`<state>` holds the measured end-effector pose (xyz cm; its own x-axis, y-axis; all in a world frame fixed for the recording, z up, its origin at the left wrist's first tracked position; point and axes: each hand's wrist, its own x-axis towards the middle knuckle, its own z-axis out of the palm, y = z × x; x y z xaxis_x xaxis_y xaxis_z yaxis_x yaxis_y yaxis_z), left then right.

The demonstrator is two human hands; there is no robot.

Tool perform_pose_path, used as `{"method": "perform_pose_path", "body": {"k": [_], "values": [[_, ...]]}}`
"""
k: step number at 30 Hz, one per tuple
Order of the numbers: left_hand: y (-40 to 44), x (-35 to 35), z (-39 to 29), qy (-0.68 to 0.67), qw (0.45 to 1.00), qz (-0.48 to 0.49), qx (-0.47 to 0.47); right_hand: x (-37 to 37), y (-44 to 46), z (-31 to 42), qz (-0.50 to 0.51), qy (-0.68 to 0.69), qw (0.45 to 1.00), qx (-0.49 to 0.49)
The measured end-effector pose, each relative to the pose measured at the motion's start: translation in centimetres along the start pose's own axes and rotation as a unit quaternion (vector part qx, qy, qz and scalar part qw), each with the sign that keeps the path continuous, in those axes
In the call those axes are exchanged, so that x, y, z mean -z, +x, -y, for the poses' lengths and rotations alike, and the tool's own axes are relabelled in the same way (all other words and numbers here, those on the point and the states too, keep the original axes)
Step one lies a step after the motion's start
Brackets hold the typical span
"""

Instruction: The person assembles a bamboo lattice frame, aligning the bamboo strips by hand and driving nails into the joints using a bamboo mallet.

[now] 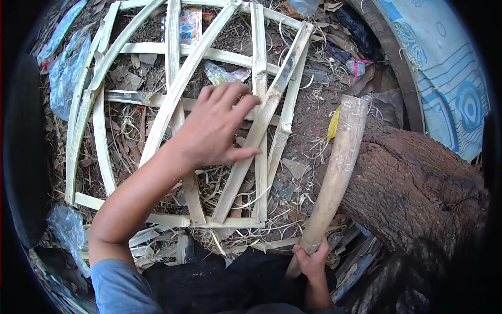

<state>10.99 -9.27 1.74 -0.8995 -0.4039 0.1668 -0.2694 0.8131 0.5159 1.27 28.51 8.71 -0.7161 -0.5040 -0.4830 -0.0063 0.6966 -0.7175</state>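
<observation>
A lattice of pale split-bamboo strips (174, 110) lies on the ground, its pieces crossing lengthwise, crosswise and diagonally. Over its right half hovers my left hand (222, 123), palm down, with fingers spread and slightly bent. Its thumb is close to a diagonal strip (256, 125); whether it touches cannot be made out. Low on the right, my right hand (314, 256) is wrapped around the lower part of a thick, pale wooden stick (337, 165). The stick slants up and away, its broad blunt end in front of the log.
A rough-barked log (413, 183) lies at the right. Beyond it are a curved rim (402, 73) and a blue patterned sheet (444, 68). Clear plastic bags (68, 78), wrappers (190, 26), dry leaves and thin shavings litter the soil. My dark-clothed lap (230, 282) is at the bottom.
</observation>
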Motion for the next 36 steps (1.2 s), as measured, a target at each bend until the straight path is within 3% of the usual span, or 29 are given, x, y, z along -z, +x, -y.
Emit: {"method": "perform_pose_path", "body": {"k": [1, 2, 3, 8, 14, 15, 17, 23, 24, 27, 29, 31, 36], "values": [[-0.2, -0.7, -0.9, 0.018, 0.999, -0.028, -0.034, -0.2, 0.1, 0.4, 0.015, -0.007, 1.000, -0.013], [-0.2, -1.1, -1.3, 0.020, 0.998, 0.034, -0.049, -0.3, 0.2, 0.8, 0.023, -0.010, 0.999, -0.021], [-0.2, -1.8, -1.1, 0.020, 0.998, 0.036, -0.049, -0.4, 0.4, 1.2, 0.031, -0.012, 0.999, -0.029], [-0.1, -3.0, -0.5, 0.009, 0.995, 0.098, -0.025, 0.3, -0.3, 0.1, 0.010, -0.083, 0.994, 0.075], [0.0, -2.9, -0.5, 0.019, 0.995, 0.102, -0.010, 0.5, 0.9, 2.3, 0.046, -0.204, 0.978, 0.006], [-0.1, -2.8, -0.2, 0.025, 0.995, 0.098, -0.010, 0.4, 0.6, 2.1, 0.049, -0.205, 0.978, 0.007], [-0.4, -2.9, 0.2, 0.015, 0.995, 0.098, -0.008, 0.2, -0.4, 1.6, 0.007, -0.071, 0.997, 0.026], [-0.4, -4.0, 1.1, 0.026, 0.996, 0.083, -0.027, 0.5, 0.9, 2.5, 0.016, -0.154, 0.988, -0.001], [-0.4, -4.1, 1.1, 0.040, 0.995, 0.092, -0.025, 0.7, 0.7, 3.0, -0.014, -0.131, 0.991, 0.028], [-0.5, -4.2, 1.2, 0.034, 0.995, 0.087, -0.029, 2.0, -0.5, 1.4, 0.021, -0.031, 0.995, 0.089], [-0.6, -4.0, 1.0, 0.040, 0.995, 0.088, -0.033, 1.0, -0.3, 1.5, -0.011, -0.034, 0.996, 0.085], [-0.7, -4.0, 1.2, 0.006, 0.995, 0.091, -0.036, 0.7, 0.8, 1.7, 0.055, -0.205, 0.977, 0.019], [-1.0, -3.8, 1.2, -0.029, 0.993, 0.112, -0.033, 0.1, -0.8, 1.9, 0.009, -0.129, 0.990, 0.050]]}}
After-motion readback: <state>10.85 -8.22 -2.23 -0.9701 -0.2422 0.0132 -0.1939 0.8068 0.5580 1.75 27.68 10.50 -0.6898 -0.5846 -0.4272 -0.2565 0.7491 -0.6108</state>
